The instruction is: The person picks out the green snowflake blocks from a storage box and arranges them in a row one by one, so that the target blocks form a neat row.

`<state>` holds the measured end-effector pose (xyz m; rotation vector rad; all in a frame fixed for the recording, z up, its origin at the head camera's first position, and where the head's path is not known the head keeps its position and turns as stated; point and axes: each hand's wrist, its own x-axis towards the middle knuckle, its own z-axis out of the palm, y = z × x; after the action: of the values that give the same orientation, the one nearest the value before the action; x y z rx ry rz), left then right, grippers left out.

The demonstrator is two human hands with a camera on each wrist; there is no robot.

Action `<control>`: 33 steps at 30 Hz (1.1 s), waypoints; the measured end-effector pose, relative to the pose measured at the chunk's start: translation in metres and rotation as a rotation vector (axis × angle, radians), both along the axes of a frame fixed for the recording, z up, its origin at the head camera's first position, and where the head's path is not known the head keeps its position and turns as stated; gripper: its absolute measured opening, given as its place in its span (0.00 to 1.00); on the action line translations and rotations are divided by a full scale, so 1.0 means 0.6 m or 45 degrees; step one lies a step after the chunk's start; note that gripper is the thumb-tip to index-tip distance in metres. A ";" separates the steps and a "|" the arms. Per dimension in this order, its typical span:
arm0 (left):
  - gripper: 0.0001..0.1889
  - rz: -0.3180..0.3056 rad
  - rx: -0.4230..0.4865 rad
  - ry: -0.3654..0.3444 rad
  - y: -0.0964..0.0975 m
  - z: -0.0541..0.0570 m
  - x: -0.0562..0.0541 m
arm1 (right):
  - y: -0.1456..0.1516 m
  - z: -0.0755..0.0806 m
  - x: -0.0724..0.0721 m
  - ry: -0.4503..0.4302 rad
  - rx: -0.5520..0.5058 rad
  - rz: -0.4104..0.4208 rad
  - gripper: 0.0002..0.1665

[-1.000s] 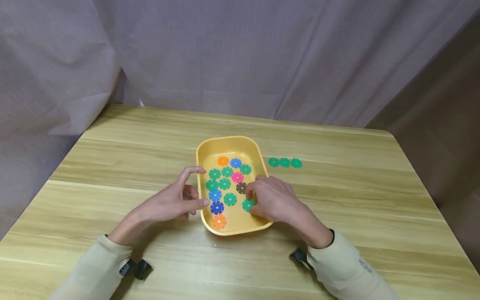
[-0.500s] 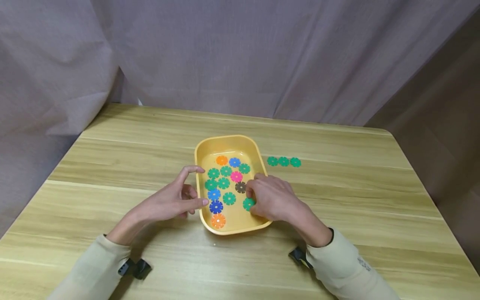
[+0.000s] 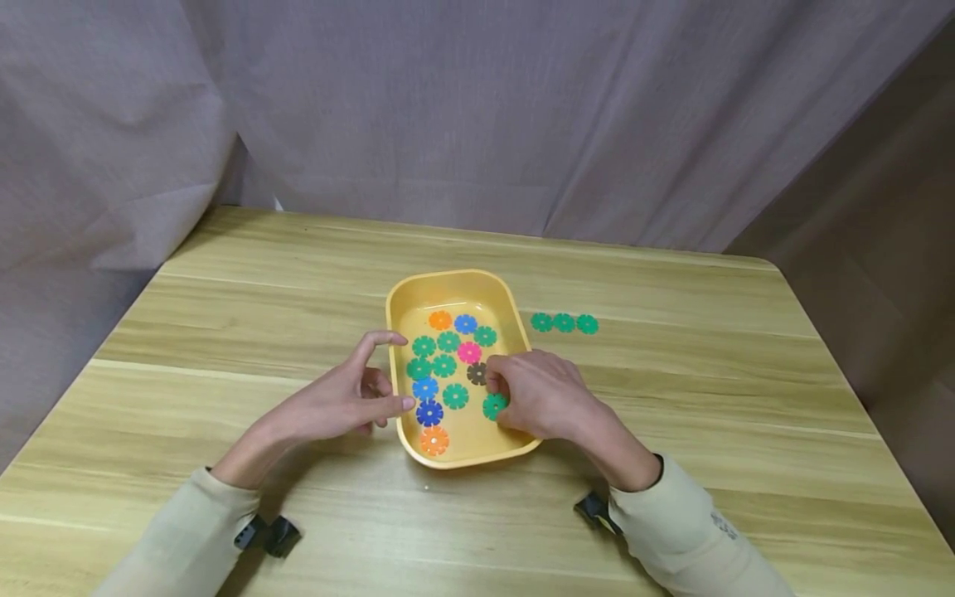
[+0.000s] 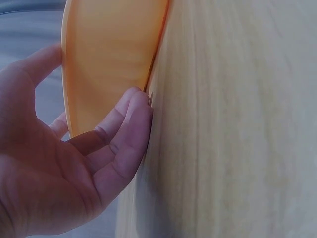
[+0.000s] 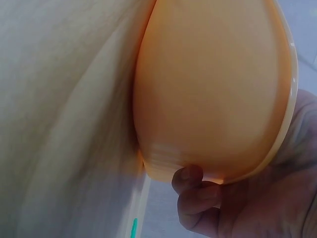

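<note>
A yellow plastic tray [image 3: 461, 454] sits on the table, with several notched snowflake discs lying flat inside it. My left hand [image 3: 336, 398] holds its left side, thumb and index finger over the rim. The other fingers curl against the outer wall in the left wrist view. On the opposite side, my right hand [image 3: 548, 394] straddles the rim. Its thumb and index finger reach inside, around a green disc [image 3: 493, 406] and beside a dark brown disc [image 3: 477, 374]. In the right wrist view its other fingers bend against the wall outside. The thumb partly covers the green disc's edge.
Three green discs [image 3: 564, 322] lie in a row on the wooden table [image 3: 716, 356], right of the tray. Inside are also a pink disc [image 3: 469, 352], an orange disc [image 3: 434, 440] and a dark blue disc [image 3: 429, 412]. Grey curtain [image 3: 418, 116] hangs behind the table.
The right index finger has shifted slightly inside the tray, toward the brown disc. Both hands, the tray and the discs otherwise keep their places; the view has shifted a little.
</note>
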<state>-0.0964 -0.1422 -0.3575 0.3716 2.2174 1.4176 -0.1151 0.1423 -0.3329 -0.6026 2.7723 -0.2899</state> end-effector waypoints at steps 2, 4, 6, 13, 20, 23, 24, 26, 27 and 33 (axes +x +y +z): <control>0.42 0.000 0.003 -0.001 0.000 0.000 0.000 | 0.001 0.000 0.000 0.000 -0.010 0.003 0.19; 0.42 -0.001 0.007 -0.005 0.000 0.000 0.000 | 0.002 0.000 -0.001 -0.004 -0.021 0.007 0.19; 0.42 0.001 0.010 -0.011 0.000 0.000 0.000 | 0.002 0.001 -0.001 -0.010 -0.032 0.008 0.18; 0.43 -0.001 0.027 -0.007 0.000 -0.002 0.000 | 0.010 0.001 -0.002 -0.020 -0.106 0.035 0.18; 0.43 -0.009 0.046 0.000 0.000 -0.005 0.000 | 0.023 0.005 -0.007 -0.065 -0.223 0.111 0.17; 0.43 -0.013 0.047 0.003 0.000 -0.006 0.000 | 0.027 0.007 -0.009 -0.069 -0.248 0.136 0.16; 0.43 -0.014 0.047 0.004 -0.001 -0.006 0.000 | 0.028 0.007 -0.009 -0.067 -0.252 0.143 0.16; 0.42 -0.018 0.048 0.008 -0.001 -0.005 0.000 | 0.030 0.008 -0.009 -0.064 -0.254 0.150 0.14; 0.42 -0.019 0.049 0.009 -0.001 -0.005 0.000 | 0.030 0.008 -0.009 -0.063 -0.255 0.150 0.14; 0.43 -0.016 0.036 0.013 -0.001 -0.003 0.001 | 0.031 0.012 -0.008 -0.070 -0.262 0.089 0.11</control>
<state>-0.0958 -0.1428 -0.3593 0.4023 2.2009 1.4453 -0.1196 0.1608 -0.3258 -0.7275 2.6810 -0.5725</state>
